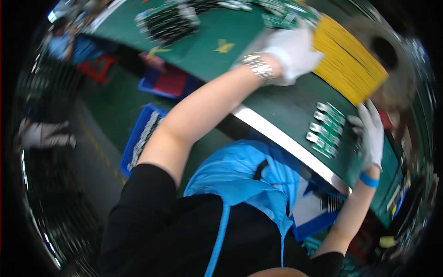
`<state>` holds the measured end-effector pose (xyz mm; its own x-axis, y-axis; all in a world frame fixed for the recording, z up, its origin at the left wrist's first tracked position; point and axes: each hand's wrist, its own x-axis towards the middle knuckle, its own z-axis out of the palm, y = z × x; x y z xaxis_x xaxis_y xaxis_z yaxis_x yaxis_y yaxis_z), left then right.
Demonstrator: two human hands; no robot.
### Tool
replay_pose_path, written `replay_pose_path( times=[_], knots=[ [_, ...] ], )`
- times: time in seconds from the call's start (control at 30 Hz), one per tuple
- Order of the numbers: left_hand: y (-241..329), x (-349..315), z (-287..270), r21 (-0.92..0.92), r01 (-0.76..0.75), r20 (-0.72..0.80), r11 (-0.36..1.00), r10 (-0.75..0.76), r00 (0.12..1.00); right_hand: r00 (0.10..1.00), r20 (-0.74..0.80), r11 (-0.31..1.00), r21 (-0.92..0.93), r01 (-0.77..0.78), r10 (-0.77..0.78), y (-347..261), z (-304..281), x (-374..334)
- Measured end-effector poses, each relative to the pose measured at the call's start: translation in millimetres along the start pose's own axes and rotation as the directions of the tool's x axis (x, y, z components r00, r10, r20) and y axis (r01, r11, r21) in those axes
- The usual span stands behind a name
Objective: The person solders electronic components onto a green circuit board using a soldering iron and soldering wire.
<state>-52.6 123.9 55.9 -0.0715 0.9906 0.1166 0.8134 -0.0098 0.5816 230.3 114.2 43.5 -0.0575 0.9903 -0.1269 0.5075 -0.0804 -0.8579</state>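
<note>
Yellow ribbed block [348, 60]: seen at 2 o'clock; probably light and fairly stiff, best taken by opposite edges.
Green circuit boards [330, 131]: laid at 3 o'clock — likely light, rigid and fragile, best held by their rims.
Left hand [293, 53]: gloved, placed at 1 o'clock by the block; its grasp cannot be told through blur.
Right hand [370, 131]: fingers partly spread near the block's 6 o'clock corner — whether anything is gripped cannot be told.
</note>
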Motion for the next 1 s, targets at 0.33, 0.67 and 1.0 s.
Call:
replay_pose_path(
  times=[0.33, 0.67, 1.0],
  knots=[
    [4.3, -38.8, -3.7, -0.272, -0.514, -0.576, 0.814, 0.291, 0.764, 0.905, 0.025, 0.857, -0.311, 0.41, -0.424, 25.1, -25.5, -7.8],
    [21.9, -141.4, -18.9, 0.146, -0.928, -0.237, 0.344, 0.922, 0.305, 0.963, 0.2, 0.728, 0.686, -0.005, -0.182, 1.7, -21.0, -26.1],
    [52.1, -179.8, 73.2, -0.068, -0.739, -0.224, 0.67, 0.712, 0.665, 0.979, 0.12, 0.983, 0.097, 0.153, -0.164, 29.3, -15.0, -38.5]
  ],
)
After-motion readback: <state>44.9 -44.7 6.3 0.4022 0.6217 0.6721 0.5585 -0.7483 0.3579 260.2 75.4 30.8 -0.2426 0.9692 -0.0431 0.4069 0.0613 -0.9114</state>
